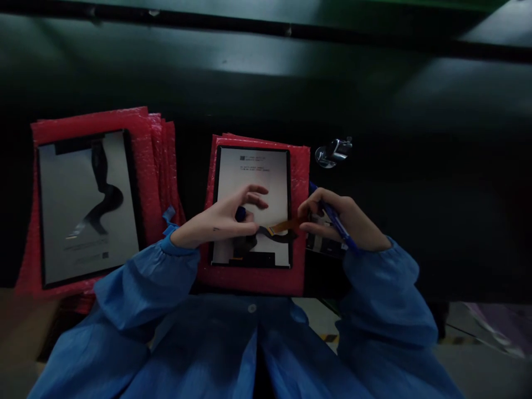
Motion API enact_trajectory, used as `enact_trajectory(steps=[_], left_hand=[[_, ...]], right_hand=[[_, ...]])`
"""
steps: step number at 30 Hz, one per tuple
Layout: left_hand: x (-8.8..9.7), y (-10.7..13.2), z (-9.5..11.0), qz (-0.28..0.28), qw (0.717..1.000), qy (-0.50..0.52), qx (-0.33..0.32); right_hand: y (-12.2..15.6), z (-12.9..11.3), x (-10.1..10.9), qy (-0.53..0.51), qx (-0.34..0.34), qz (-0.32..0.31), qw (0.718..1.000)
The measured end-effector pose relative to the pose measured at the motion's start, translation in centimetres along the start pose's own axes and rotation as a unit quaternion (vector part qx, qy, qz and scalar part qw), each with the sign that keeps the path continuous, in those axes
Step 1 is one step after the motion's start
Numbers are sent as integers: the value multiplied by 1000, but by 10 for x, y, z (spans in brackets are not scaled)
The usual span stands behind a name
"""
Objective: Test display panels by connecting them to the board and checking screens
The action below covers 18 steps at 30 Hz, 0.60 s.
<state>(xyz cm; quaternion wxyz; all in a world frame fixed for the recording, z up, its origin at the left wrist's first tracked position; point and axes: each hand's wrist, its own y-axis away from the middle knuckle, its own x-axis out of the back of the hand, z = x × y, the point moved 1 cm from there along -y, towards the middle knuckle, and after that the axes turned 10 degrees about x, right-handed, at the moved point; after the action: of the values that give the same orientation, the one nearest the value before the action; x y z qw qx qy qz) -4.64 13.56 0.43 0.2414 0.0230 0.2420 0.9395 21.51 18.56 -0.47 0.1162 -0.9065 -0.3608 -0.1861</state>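
Observation:
A display panel, pale side up with small print, lies on pink bubble-wrap sheets in front of me. My left hand is over its lower part, thumb and index finger pinched on the panel's black flex cable. Something dark blue shows at that hand's fingers. My right hand pinches the end of an orange flex strip, which meets the black cable near my left thumb. A blue pen is tucked in the same hand, slanting across the palm.
To the left, another panel with a curved black cable lies on a pile of pink bubble-wrap sheets. A shiny metal object stands on the dark table beyond my right hand. A small dark item is partly hidden beneath that hand.

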Motion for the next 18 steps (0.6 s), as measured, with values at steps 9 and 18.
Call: enact_trajectory(steps=[9,18], left_hand=[[-9,8,7,-239,970,32,34],[-6,9,7,-156,960,231,-9]], right_hand=[[-24,-25,0,-148,11,112,983],[-28,-27,-39,-217,62,102,969]])
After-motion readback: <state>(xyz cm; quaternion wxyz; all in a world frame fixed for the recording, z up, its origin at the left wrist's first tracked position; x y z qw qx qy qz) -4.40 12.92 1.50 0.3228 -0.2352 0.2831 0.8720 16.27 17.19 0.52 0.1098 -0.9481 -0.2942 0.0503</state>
